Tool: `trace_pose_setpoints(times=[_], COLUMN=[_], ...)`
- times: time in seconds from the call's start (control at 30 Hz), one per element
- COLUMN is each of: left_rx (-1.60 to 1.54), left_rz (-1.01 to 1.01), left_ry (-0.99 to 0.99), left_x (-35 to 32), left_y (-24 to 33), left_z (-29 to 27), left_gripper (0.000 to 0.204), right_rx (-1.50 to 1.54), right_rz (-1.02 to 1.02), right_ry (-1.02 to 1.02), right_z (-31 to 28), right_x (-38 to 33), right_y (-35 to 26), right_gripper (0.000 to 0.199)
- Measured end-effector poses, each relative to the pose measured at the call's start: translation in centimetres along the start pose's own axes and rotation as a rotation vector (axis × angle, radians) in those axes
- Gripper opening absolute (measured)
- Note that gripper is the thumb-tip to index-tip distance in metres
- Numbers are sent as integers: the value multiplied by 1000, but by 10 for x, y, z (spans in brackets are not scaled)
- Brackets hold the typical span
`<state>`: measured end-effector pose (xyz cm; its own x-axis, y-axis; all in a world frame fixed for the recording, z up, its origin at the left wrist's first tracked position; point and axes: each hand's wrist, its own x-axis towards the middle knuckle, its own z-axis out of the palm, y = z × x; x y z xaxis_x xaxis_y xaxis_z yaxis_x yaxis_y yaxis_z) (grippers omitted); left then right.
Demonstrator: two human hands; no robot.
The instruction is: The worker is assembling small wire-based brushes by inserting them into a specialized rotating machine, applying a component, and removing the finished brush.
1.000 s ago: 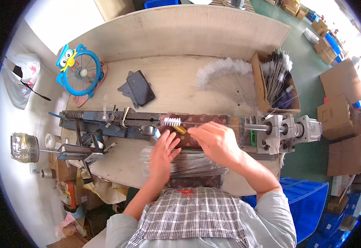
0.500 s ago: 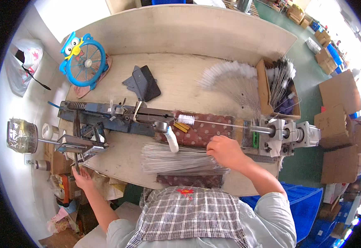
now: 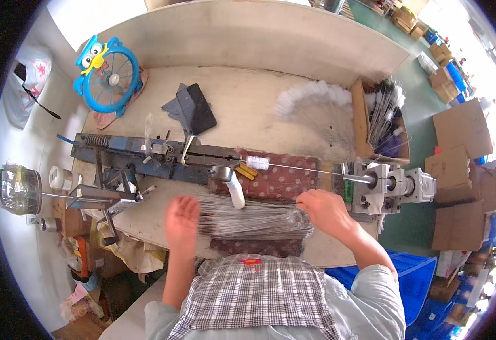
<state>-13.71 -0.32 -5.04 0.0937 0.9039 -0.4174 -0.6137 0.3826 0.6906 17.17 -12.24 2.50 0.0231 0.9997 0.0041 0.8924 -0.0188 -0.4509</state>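
Note:
My left hand (image 3: pixel 182 218), smeared by motion, hovers beside the left end of a bundle of thin metal wires (image 3: pixel 253 218). Its fingers are too blurred to read. My right hand (image 3: pixel 323 208) is over the bundle's right end, fingers drawn together in a pinch; anything between the tips is too small to make out. Behind the bundle, a white-bristled brush (image 3: pixel 257 163) on a wire stem stretches between the blue metal rail (image 3: pixel 194 170) and the spindle (image 3: pixel 362 179) of the machine at right. A white-wrapped handle (image 3: pixel 236 192) sticks out toward the wires.
A crank lever (image 3: pixel 109 229) hangs at the left of the rail. Finished-looking white brushes (image 3: pixel 316 96) lie fanned at the back, next to a cardboard box (image 3: pixel 362 122) of more brushes. A blue toy-like fan (image 3: pixel 112 79) and a dark flat pad (image 3: pixel 197 110) stand farther left.
My left hand has left the crank lever and swung right to the wire bundle. My right hand has shifted slightly right. The crank lever now angles differently.

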Motion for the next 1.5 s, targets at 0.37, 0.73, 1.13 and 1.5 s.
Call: trace_pose_setpoints(times=[0.37,0.73,1.13,1.5], left_rx=[-546,450,1649,1490], left_rz=[-893,-349,1095,1106], left_ry=[-441,-897,-1024,-1102], left_x=[-49,-52,18,30], left_y=[28,3,-117,-129], left_z=[159,137,226,243], left_gripper=[30,23,5,37], right_rx=[-170,22,112,144], right_rz=[76,361,77,163], right_ry=[-83,591,544,204], right_z=[-23,-134,-91,-71], right_x=[-23,-13,2,19], right_y=[-12,10,20,53], right_gripper=[31,25,27,11])
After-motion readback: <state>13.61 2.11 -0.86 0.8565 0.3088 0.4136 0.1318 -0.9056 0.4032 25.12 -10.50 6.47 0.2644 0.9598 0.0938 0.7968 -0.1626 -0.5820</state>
